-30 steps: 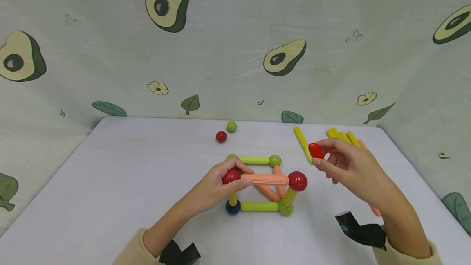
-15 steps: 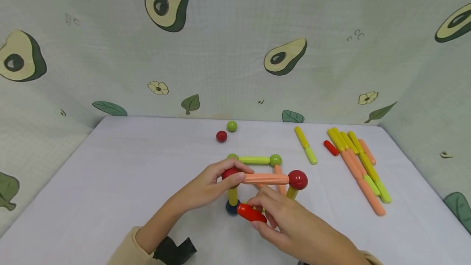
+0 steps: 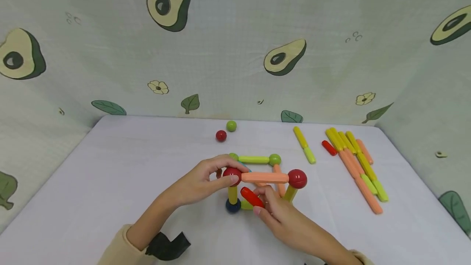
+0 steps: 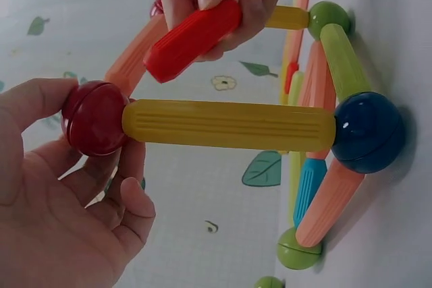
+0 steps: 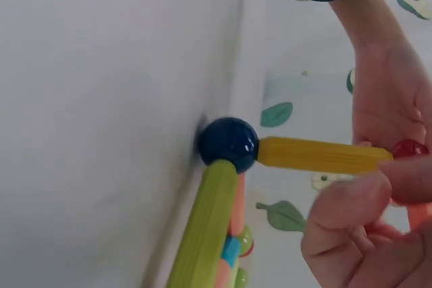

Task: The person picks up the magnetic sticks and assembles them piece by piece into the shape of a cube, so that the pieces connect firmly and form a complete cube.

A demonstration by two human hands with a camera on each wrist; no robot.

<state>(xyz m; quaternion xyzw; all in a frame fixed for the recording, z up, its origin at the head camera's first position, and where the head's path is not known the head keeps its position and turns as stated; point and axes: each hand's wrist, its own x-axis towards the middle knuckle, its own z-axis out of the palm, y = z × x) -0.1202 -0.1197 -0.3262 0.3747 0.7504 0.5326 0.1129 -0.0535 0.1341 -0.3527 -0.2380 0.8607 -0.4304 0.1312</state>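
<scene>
My left hand [image 3: 200, 183] holds a red ball [image 4: 100, 118] at the upper left corner of a stick-and-ball frame, thumb and fingers on either side. Below that ball a yellow stick [image 4: 229, 125] stands upright on a dark blue ball [image 3: 233, 205]. An orange stick [image 3: 265, 178] runs across the top to another red ball [image 3: 297, 179], itself carried on a second yellow stick [image 3: 290, 194]. My right hand [image 3: 285, 218] pinches a short red stick [image 3: 252, 197], tilted, in front of the frame and below the orange stick, apart from the balls.
Loose yellow, orange and green sticks [image 3: 355, 162] lie at the right, with a red stick [image 3: 329, 148] beside them. A yellow-and-green pair [image 3: 304, 144] lies nearer the middle. Behind the frame sit a small red ball [image 3: 221, 135] and a green ball [image 3: 231, 126].
My right hand has brought the red stick from the right side to the frame's front, then raised it slightly and turned it. My left hand has stayed at the red ball.
</scene>
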